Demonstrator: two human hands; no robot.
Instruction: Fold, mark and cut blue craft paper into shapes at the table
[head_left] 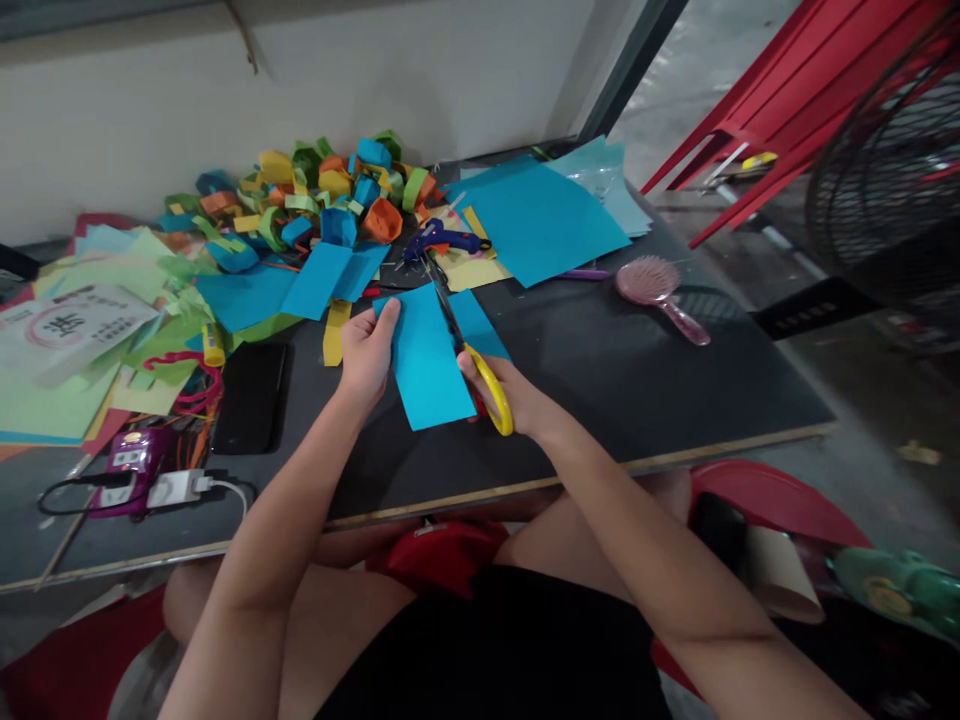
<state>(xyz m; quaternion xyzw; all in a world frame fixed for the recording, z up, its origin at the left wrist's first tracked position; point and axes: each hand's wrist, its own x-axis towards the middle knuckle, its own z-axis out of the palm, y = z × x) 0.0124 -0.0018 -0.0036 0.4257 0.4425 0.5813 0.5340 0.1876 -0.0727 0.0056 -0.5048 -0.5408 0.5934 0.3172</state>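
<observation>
My left hand (365, 352) pinches the left edge of a blue paper sheet (427, 365) held just above the dark table (615, 380). My right hand (510, 395) grips yellow-handled scissors (480, 372), whose blades run up through the sheet toward its far edge. The paper lies between both hands, at the table's middle front.
A heap of coloured paper rings (315, 195) lies at the back. More blue sheets (540, 220), a blue glue gun (442, 240), a pink hairbrush (660, 290), a black phone (250, 395), a purple device with cable (135, 465) and green papers (90, 340) lie around. A fan (892, 170) stands right.
</observation>
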